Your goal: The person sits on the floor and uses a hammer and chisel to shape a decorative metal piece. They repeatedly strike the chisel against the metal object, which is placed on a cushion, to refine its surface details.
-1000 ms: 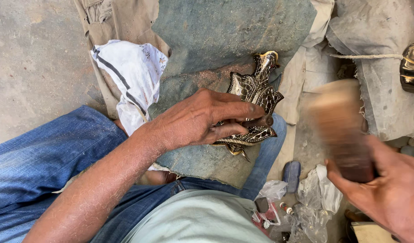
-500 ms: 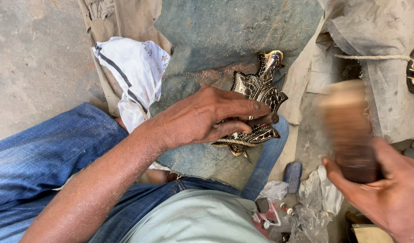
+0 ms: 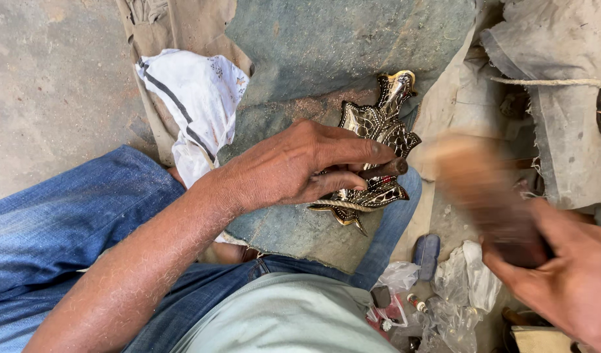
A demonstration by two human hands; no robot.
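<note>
My left hand [image 3: 300, 167] presses down on an ornate brass piece [image 3: 379, 147] with black recesses, lying on a grey-green cloth pad [image 3: 326, 59]. Between that hand's fingers sits a short dark metal punch [image 3: 385, 168], its tip over the brass. At the lower right, my right hand [image 3: 568, 281] grips a brown wooden mallet [image 3: 483, 189]. The mallet is blurred with motion and hangs just right of the brass piece.
A white cloth with a dark stripe [image 3: 196, 104] lies on the pad's left. My blue-jeaned legs [image 3: 71, 229] fill the lower left. Crumpled plastic bags [image 3: 464, 287] and small bits lie on the ground. A sack tied with cord [image 3: 555, 85] sits at right.
The mallet has swung leftward and down toward the punch. My left hand and the brass piece have stayed in place.
</note>
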